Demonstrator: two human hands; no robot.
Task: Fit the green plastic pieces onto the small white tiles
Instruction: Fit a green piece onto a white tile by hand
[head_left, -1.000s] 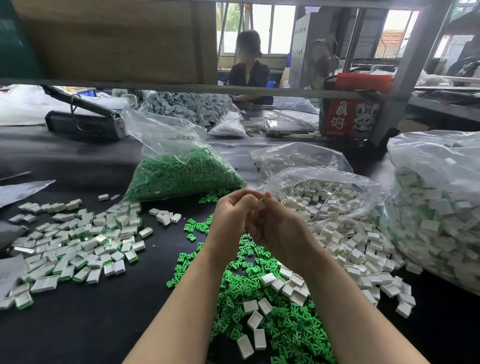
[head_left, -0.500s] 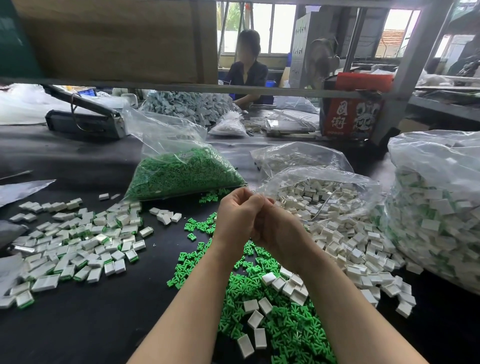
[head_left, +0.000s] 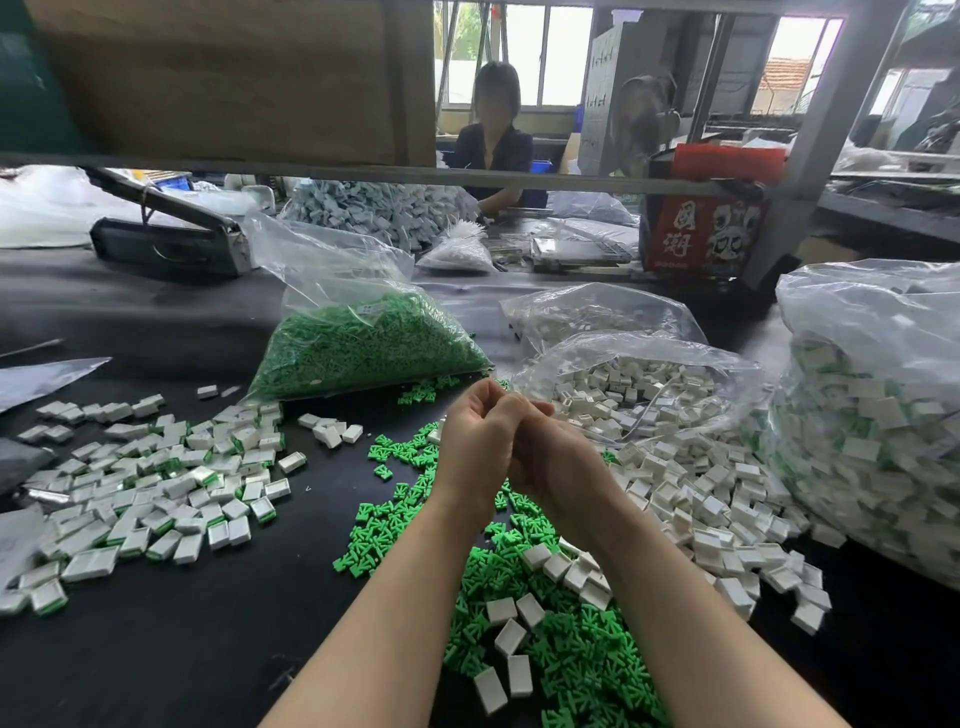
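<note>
1. Both hands meet above the tabletop (head_left: 156, 665), left hand (head_left: 480, 441) and right hand (head_left: 550, 462) pressed together, fingers (head_left: 493, 400) curled inward at the tips.
2. What they hold is hidden between them (presumably one tile and one green piece, though neither shows), so the grip itself cannot be told.
3. Judged from the pose, the step in hand is the press-fit of a single pair.
4. Directly below the wrists lies the loose heap of green pieces (head_left: 561, 654), a few white tiles (head_left: 511, 636) scattered on it.
5. More tiles spill from an open bag (head_left: 639, 384) to the right; a bag of green pieces (head_left: 358, 348) sits beyond the hands.
6. To the left, well apart, spreads a pile of finished tiles (head_left: 150, 499) showing green edges.
7. The next move likely calls for dropping the joined pair on that pile, then picking a fresh tile and piece.
</note>
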